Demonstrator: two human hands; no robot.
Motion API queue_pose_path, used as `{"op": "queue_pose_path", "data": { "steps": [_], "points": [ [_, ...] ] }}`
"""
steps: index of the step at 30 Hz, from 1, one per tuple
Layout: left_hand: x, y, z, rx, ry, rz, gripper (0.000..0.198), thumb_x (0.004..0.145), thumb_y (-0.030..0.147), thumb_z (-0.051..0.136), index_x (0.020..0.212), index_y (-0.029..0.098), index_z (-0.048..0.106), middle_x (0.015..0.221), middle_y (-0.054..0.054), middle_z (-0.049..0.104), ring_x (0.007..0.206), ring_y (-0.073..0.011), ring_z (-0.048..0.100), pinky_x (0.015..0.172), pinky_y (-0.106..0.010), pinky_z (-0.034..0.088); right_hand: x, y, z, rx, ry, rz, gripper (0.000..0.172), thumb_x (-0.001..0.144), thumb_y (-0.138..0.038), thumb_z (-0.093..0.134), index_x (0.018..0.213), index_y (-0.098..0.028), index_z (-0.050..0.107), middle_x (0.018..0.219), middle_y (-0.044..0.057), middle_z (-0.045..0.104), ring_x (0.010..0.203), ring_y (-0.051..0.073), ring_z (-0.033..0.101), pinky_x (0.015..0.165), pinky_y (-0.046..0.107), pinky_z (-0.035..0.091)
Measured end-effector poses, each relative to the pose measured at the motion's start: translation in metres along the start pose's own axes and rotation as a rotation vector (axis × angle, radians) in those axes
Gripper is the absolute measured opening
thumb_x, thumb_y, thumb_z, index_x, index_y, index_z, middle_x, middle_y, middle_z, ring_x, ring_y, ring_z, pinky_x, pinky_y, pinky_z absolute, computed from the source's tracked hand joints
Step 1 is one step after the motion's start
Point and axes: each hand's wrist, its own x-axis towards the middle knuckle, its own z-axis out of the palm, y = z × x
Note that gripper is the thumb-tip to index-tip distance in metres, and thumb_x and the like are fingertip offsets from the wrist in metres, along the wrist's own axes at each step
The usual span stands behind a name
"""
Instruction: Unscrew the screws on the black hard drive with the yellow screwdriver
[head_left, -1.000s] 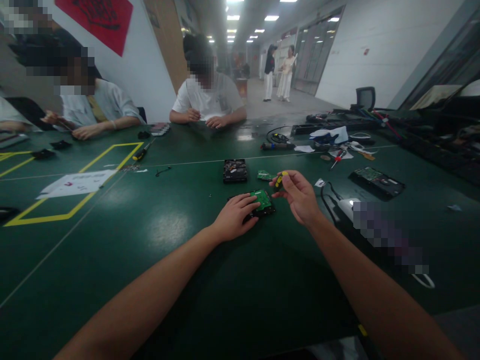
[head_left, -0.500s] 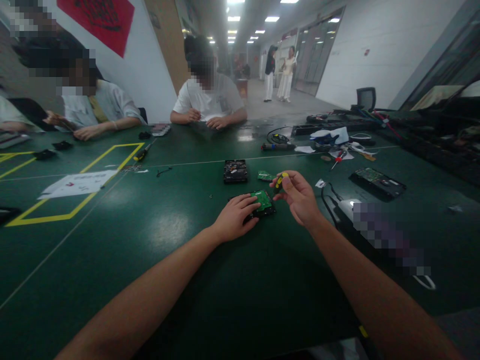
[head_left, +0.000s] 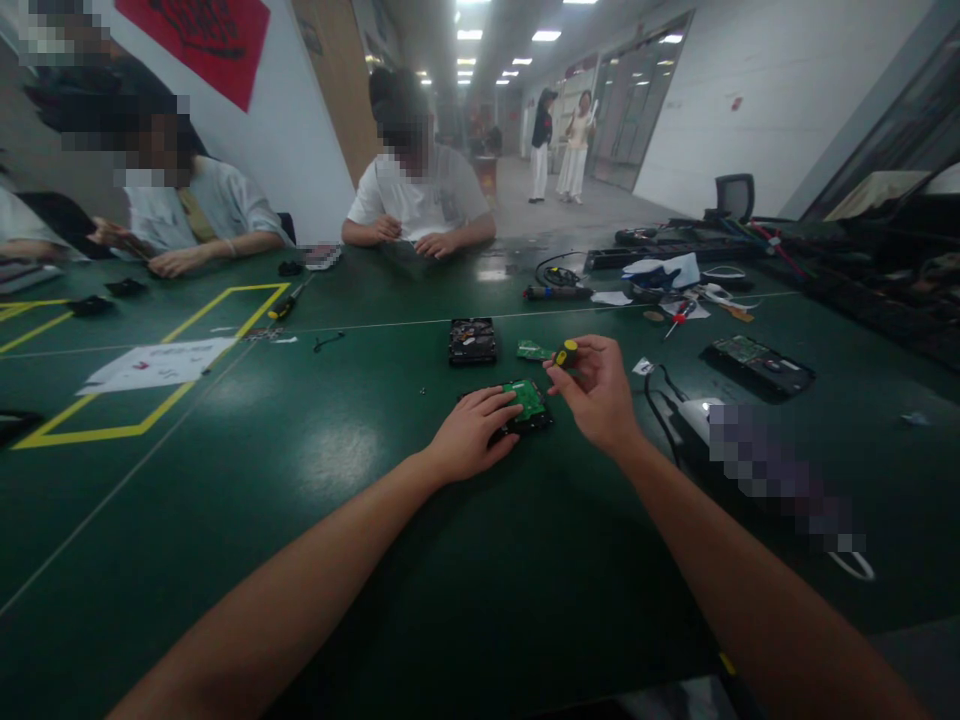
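Note:
My left hand (head_left: pixel 471 432) lies over a hard drive (head_left: pixel 537 421) on the green table, fingers across its green circuit board and thumb along the near edge, gripping it. Part of the drive is hidden under the palm. Just right of the drive, my right hand (head_left: pixel 596 392) pinches a screwdriver by its yellow and black handle (head_left: pixel 565 353); its shaft and tip cannot be made out. Behind the fingers lies a loose green circuit board (head_left: pixel 531 349). A second hard drive (head_left: pixel 472 341) sits beyond my left hand. Small screws (head_left: pixel 422 391) lie left of the drive.
Another hard drive (head_left: pixel 761 364) and a pouch with a strap (head_left: pixel 780 465) lie at right. Farther back are a red screwdriver (head_left: pixel 680 318), cables (head_left: pixel 559 275) and papers. At left are a paper sheet (head_left: pixel 157 364) and another yellow screwdriver (head_left: pixel 283 305). Co-workers sit across the table.
My right hand has turned the screwdriver handle, which now tilts more toward the camera, and its fingers have shifted. My left hand and the drive stay in place.

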Motion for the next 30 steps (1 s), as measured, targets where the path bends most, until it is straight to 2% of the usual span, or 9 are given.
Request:
{"op": "queue_pose_path", "data": {
  "steps": [7,10,14,16,18,20,22,26,30],
  "points": [
    [0.001,0.000,0.001,0.001,-0.001,-0.005,0.045,0.101,0.037,0.064,0.144,0.023,0.062,0.152,-0.013,0.061,0.148,-0.0347,0.050,0.120,-0.061,0.045,-0.001,0.005,-0.006,-0.359,0.032,-0.179,0.051,0.091,-0.032,0.077,0.138,-0.034,0.057,0.129,0.007,0.068,0.107,0.027,0.070,0.093,0.050,0.062],
    [0.001,-0.001,0.001,0.008,-0.007,-0.012,0.046,0.101,0.038,0.064,0.145,0.023,0.062,0.152,-0.013,0.061,0.149,-0.0347,0.049,0.121,-0.061,0.045,0.002,0.007,-0.010,-0.364,0.002,-0.179,0.060,0.095,-0.030,0.071,0.150,-0.036,0.050,0.130,0.007,0.069,0.104,0.027,0.072,0.103,0.054,0.059],
    [0.000,-0.001,0.002,0.006,-0.006,-0.014,0.047,0.101,0.039,0.065,0.145,0.024,0.061,0.152,-0.012,0.061,0.149,-0.0347,0.049,0.120,-0.062,0.045,0.002,0.009,-0.011,-0.324,-0.087,-0.167,0.061,0.100,-0.027,0.061,0.158,-0.038,0.042,0.138,0.007,0.069,0.112,0.027,0.073,0.111,0.056,0.055],
    [0.000,-0.002,0.002,0.007,-0.004,-0.013,0.047,0.101,0.039,0.065,0.145,0.024,0.062,0.152,-0.012,0.061,0.148,-0.0348,0.049,0.120,-0.062,0.044,0.002,0.009,-0.010,-0.339,-0.088,-0.169,0.063,0.099,-0.028,0.062,0.158,-0.038,0.043,0.142,0.007,0.067,0.115,0.028,0.071,0.110,0.057,0.055],
    [0.000,-0.002,0.003,0.008,-0.005,-0.013,0.048,0.100,0.039,0.065,0.145,0.023,0.062,0.151,-0.012,0.062,0.149,-0.0348,0.049,0.120,-0.061,0.045,0.001,0.009,-0.010,-0.374,-0.053,-0.191,0.066,0.095,-0.031,0.070,0.156,-0.038,0.047,0.145,0.008,0.063,0.117,0.030,0.069,0.103,0.056,0.059],
    [0.000,-0.002,0.003,0.010,-0.007,-0.010,0.048,0.100,0.038,0.065,0.146,0.024,0.061,0.151,-0.012,0.062,0.149,-0.0347,0.049,0.120,-0.061,0.045,0.001,0.011,-0.010,-0.412,-0.001,-0.225,0.068,0.089,-0.034,0.078,0.152,-0.038,0.052,0.145,0.009,0.061,0.113,0.031,0.068,0.094,0.054,0.064],
    [0.000,-0.002,0.002,0.009,-0.006,-0.010,0.048,0.100,0.038,0.065,0.146,0.024,0.061,0.152,-0.011,0.061,0.149,-0.0347,0.049,0.121,-0.061,0.044,0.001,0.012,-0.010,-0.435,0.046,-0.240,0.066,0.088,-0.034,0.080,0.148,-0.037,0.055,0.141,0.009,0.063,0.106,0.030,0.069,0.090,0.054,0.064],
    [0.000,-0.001,0.001,0.014,-0.010,-0.015,0.047,0.101,0.038,0.064,0.145,0.022,0.062,0.151,-0.012,0.062,0.149,-0.0347,0.049,0.122,-0.060,0.044,0.002,0.013,-0.010,-0.428,0.049,-0.219,0.062,0.093,-0.033,0.074,0.150,-0.037,0.052,0.135,0.008,0.068,0.098,0.028,0.072,0.097,0.054,0.063],
    [0.000,-0.001,0.001,0.018,-0.014,-0.015,0.046,0.102,0.039,0.063,0.145,0.022,0.062,0.152,-0.012,0.061,0.149,-0.0344,0.049,0.121,-0.060,0.044,0.001,0.011,-0.009,-0.434,-0.044,-0.220,0.060,0.098,-0.029,0.066,0.154,-0.038,0.047,0.142,0.008,0.066,0.107,0.028,0.074,0.106,0.056,0.059]
  ]
}}
